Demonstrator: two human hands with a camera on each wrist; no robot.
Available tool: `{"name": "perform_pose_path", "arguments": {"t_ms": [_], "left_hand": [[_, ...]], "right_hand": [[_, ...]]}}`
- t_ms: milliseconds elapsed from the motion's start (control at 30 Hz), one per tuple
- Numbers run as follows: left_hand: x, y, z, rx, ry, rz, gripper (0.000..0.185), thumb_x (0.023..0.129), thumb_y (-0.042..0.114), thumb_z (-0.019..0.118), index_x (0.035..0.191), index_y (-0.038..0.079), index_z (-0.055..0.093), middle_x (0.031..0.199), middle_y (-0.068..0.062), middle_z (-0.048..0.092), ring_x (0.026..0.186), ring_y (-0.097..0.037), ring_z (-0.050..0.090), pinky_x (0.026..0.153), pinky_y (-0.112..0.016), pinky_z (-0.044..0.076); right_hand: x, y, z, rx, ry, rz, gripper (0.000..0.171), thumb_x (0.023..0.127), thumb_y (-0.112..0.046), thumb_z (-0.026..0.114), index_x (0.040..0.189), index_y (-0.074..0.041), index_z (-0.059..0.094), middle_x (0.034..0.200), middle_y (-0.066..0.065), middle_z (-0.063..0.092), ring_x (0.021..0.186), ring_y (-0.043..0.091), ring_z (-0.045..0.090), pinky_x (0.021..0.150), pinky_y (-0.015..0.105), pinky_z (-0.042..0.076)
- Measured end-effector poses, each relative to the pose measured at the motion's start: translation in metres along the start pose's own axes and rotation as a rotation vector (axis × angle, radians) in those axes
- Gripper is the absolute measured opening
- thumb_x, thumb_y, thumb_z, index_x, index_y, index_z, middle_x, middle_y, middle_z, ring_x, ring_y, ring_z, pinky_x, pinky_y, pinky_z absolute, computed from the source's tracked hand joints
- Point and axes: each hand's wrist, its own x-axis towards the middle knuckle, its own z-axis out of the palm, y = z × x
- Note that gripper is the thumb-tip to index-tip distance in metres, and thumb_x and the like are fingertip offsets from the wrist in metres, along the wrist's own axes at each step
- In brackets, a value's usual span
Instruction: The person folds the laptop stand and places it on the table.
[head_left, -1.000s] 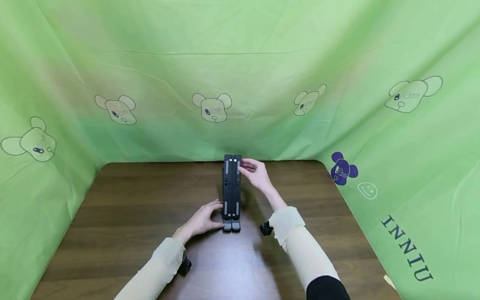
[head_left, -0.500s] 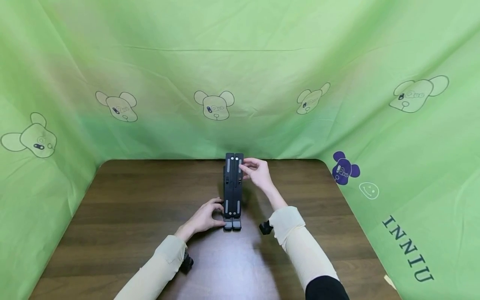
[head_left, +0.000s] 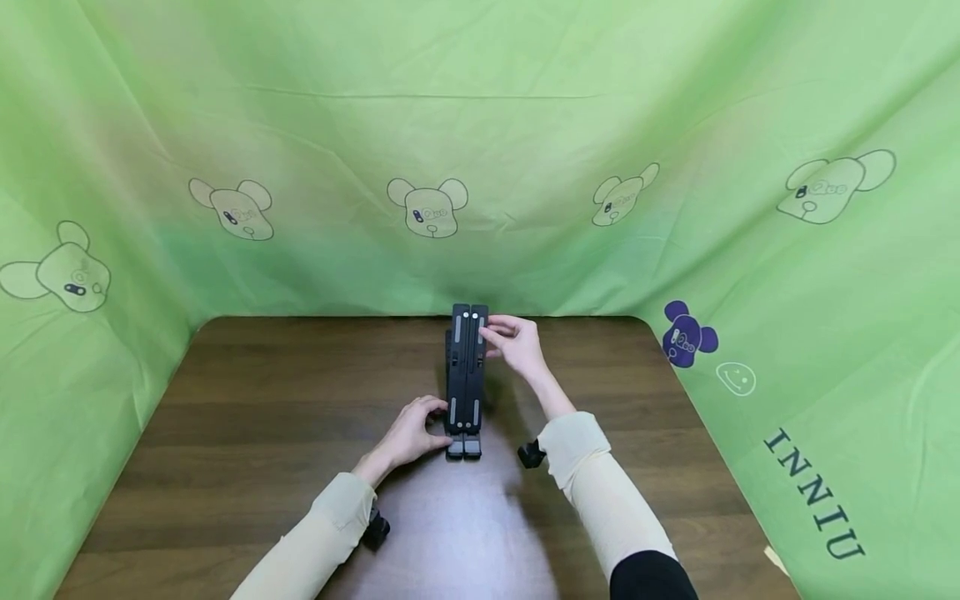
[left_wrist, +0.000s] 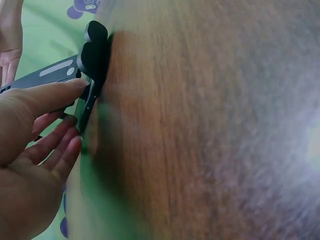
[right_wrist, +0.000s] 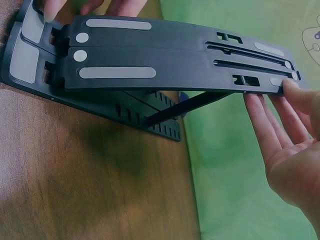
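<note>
A black folding laptop stand point(head_left: 467, 375) with grey pads stands raised on the table, its two long rails side by side. In the right wrist view, a strut point(right_wrist: 192, 107) props the upper rails over the slotted base point(right_wrist: 135, 111). My left hand point(head_left: 405, 433) holds the near end from the left; in the left wrist view its thumb point(left_wrist: 60, 92) lies by the hinge and its fingertips reach the base's edge. The right hand point(head_left: 519, 346) pinches the raised far end, thumb on top and fingers beneath.
The stand is on a brown wood-grain table point(head_left: 285, 392). Green cloth point(head_left: 525, 150) printed with bear heads hangs behind it and at both sides, close past the stand's far end. Black wrist cameras point(head_left: 531, 455) hang below the cuffs.
The left thumb has shifted slightly up and right against the near end of the stand. My right hand keeps its grip, and the stand holds the same raised position.
</note>
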Motion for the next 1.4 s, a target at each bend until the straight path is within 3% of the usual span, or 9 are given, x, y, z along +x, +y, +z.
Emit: {"name": "perform_pose_path", "arguments": {"t_ms": [133,233,333,500,667,733,900,1133,1400], "left_hand": [[0.0,0.008,-0.003,-0.17,-0.047,-0.046,0.052,0.081,-0.007,0.09,0.127,-0.015,0.066,0.107,-0.022,0.075,0.094,-0.021,0.071,0.084,-0.028,0.064],[0.002,0.006,-0.002,-0.298,-0.07,-0.057,0.055,0.081,-0.014,0.086,0.129,-0.019,0.061,0.108,-0.027,0.074,0.094,-0.017,0.07,0.084,-0.025,0.064],[0.003,0.006,0.0,-0.361,-0.084,-0.067,0.057,0.08,-0.017,0.084,0.131,-0.02,0.059,0.111,-0.03,0.073,0.095,-0.016,0.069,0.085,-0.024,0.065],[0.004,0.007,0.004,-0.389,-0.096,-0.073,0.06,0.08,-0.019,0.084,0.133,-0.02,0.056,0.112,-0.032,0.072,0.095,-0.017,0.069,0.086,-0.027,0.066],[0.005,0.012,0.009,-0.423,-0.082,-0.091,0.064,0.079,-0.016,0.086,0.135,-0.016,0.054,0.116,-0.032,0.073,0.097,-0.023,0.071,0.087,-0.028,0.065],[0.005,0.015,0.011,-0.427,-0.072,-0.089,0.064,0.079,-0.015,0.087,0.134,-0.014,0.056,0.118,-0.032,0.073,0.098,-0.025,0.072,0.087,-0.028,0.064],[0.003,0.016,0.015,-0.404,-0.031,-0.098,0.062,0.077,-0.016,0.087,0.132,-0.01,0.058,0.116,-0.03,0.074,0.094,-0.021,0.069,0.084,-0.026,0.062],[0.0,0.014,0.019,-0.366,-0.015,-0.047,0.062,0.077,-0.018,0.085,0.13,-0.009,0.056,0.113,-0.027,0.074,0.091,-0.01,0.065,0.084,-0.02,0.058],[0.0,0.013,0.02,-0.388,-0.016,-0.112,0.066,0.076,-0.017,0.087,0.135,-0.008,0.057,0.118,-0.028,0.074,0.098,-0.016,0.066,0.09,-0.021,0.058]], "right_hand": [[0.0,0.0,0.001,0.007,0.007,0.017,0.037,0.101,0.007,0.073,0.136,0.016,0.067,0.124,0.037,0.075,0.07,-0.002,0.073,0.086,0.054,0.068],[0.001,0.0,0.002,0.013,0.012,0.026,0.038,0.101,0.006,0.073,0.137,0.015,0.067,0.126,0.036,0.075,0.071,-0.002,0.073,0.086,0.052,0.069],[0.001,0.001,0.002,0.014,0.016,0.029,0.038,0.101,0.004,0.074,0.137,0.014,0.067,0.127,0.035,0.075,0.072,-0.002,0.073,0.084,0.049,0.069],[0.0,0.001,0.003,0.015,0.019,0.038,0.038,0.101,0.004,0.074,0.138,0.013,0.068,0.127,0.034,0.075,0.072,-0.002,0.074,0.086,0.052,0.069],[0.0,-0.001,0.004,0.028,0.024,0.044,0.039,0.101,0.004,0.074,0.139,0.012,0.068,0.13,0.034,0.074,0.074,-0.002,0.074,0.073,0.031,0.069],[0.0,-0.002,0.004,0.032,0.029,0.045,0.04,0.101,0.004,0.074,0.14,0.012,0.067,0.131,0.034,0.074,0.074,-0.002,0.074,0.071,0.027,0.069],[-0.001,-0.003,0.004,0.049,0.042,0.068,0.04,0.1,0.005,0.074,0.139,0.011,0.068,0.13,0.034,0.074,0.073,-0.002,0.074,0.073,0.031,0.07],[-0.003,-0.001,0.001,0.088,0.037,0.083,0.041,0.1,0.004,0.075,0.14,0.012,0.068,0.124,0.029,0.079,0.075,-0.001,0.075,0.069,0.027,0.068],[-0.004,0.0,-0.002,0.129,0.057,0.107,0.042,0.1,0.005,0.075,0.14,0.013,0.067,0.119,0.022,0.082,0.076,0.0,0.076,0.069,0.028,0.069]]}}
